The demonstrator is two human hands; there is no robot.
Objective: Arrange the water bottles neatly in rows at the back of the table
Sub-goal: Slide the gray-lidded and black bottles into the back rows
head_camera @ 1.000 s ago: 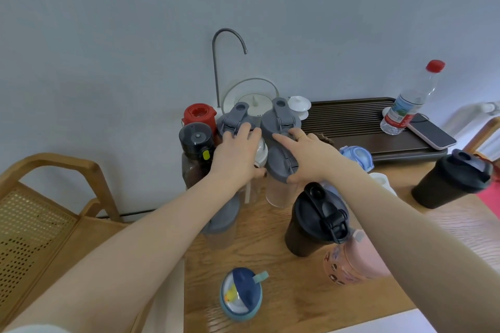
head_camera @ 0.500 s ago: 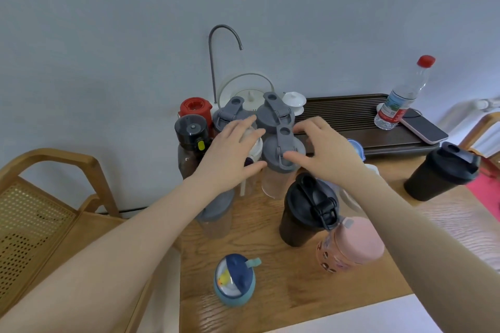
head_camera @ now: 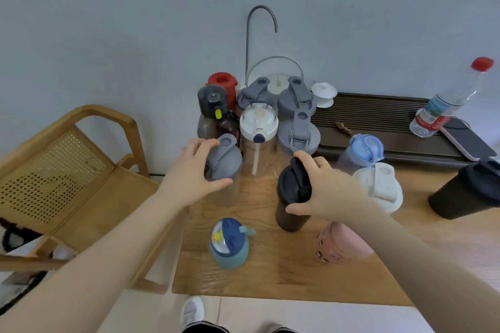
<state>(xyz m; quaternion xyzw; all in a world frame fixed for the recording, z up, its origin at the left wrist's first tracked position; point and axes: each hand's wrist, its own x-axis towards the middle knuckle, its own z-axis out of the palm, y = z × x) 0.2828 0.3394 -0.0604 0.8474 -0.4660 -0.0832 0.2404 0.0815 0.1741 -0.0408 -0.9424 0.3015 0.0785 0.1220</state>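
Several bottles stand packed at the back left of the wooden table [head_camera: 270, 273]: a red-lidded one [head_camera: 222, 81], a dark smoky one [head_camera: 211, 100], three grey-lidded shakers [head_camera: 297, 135] and a clear white-lidded bottle [head_camera: 258, 127]. My left hand [head_camera: 193, 173] grips the lid of a grey-lidded clear shaker [head_camera: 224, 162] in front of them. My right hand [head_camera: 324, 186] wraps the top of a black tumbler [head_camera: 290, 197]. A teal kids' bottle [head_camera: 228, 243], a pink bottle [head_camera: 341, 246], a cream-lidded bottle [head_camera: 381, 186] and a blue-lidded bottle [head_camera: 362, 151] stand nearer.
A dark slatted tea tray [head_camera: 378, 113] lies at the back right with a red-capped plastic bottle [head_camera: 446, 105], a phone [head_camera: 468, 143] and a white cup [head_camera: 324, 93]. Another black tumbler [head_camera: 465, 192] stands far right. A faucet [head_camera: 259, 35] rises behind; a wooden chair [head_camera: 67, 170] stands left.
Both hands pulled back from the rear grey-lidded bottles. My left hand closed on the front grey-lidded shaker and my right hand closed on the black tumbler.
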